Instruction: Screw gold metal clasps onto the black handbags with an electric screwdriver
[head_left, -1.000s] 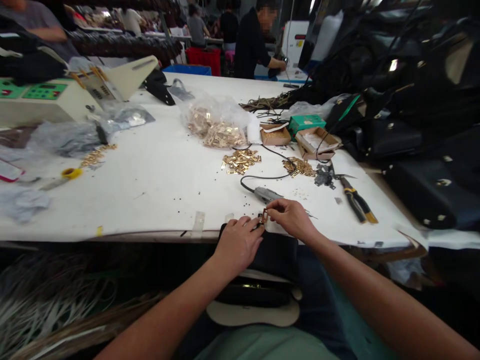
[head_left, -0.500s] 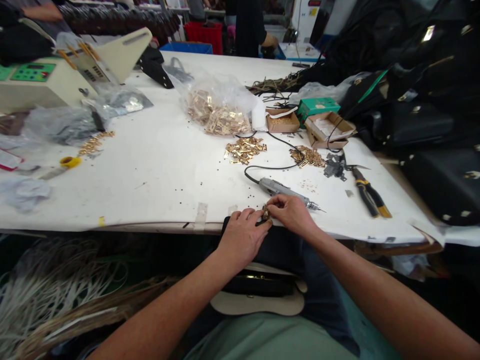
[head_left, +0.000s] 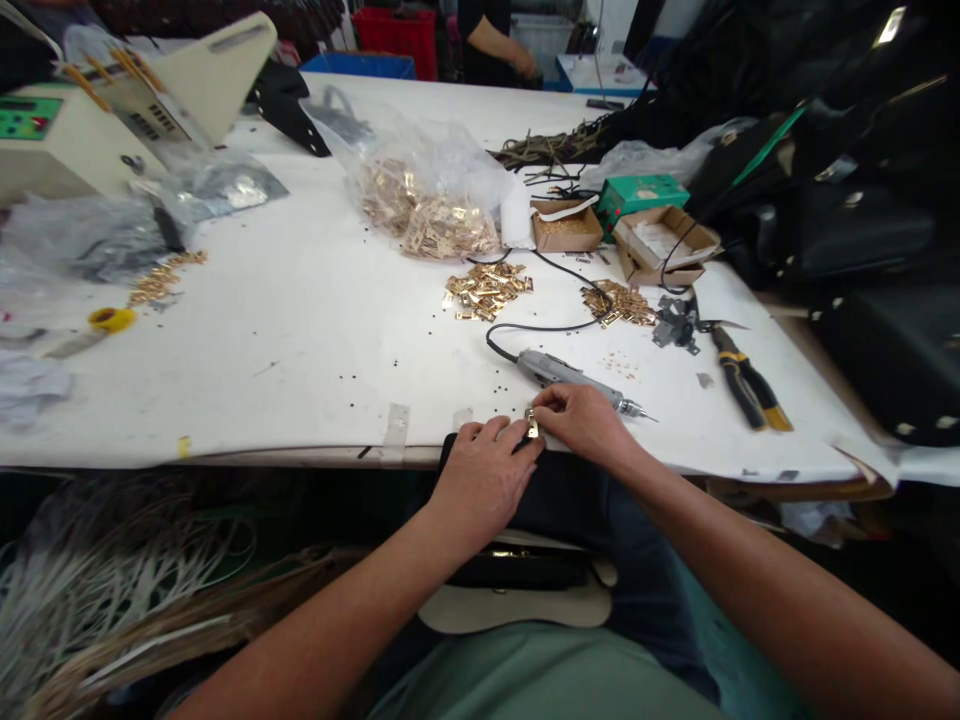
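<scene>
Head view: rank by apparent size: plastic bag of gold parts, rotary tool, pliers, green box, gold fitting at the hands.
Largest to smallest:
1. plastic bag
2. rotary tool
3. pliers and green box, too close to rank, as the box sits farther away
4. gold fitting

you're in a bag workshop: a long white workbench (head_left: 300,330) with heaped brass fittings (head_left: 484,293), piled black handbags (head_left: 862,235) and a bench machine (head_left: 67,145).

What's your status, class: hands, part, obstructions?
Left hand, right hand at gold metal clasp; black bag below; rotary tool beyond, unheld.
</scene>
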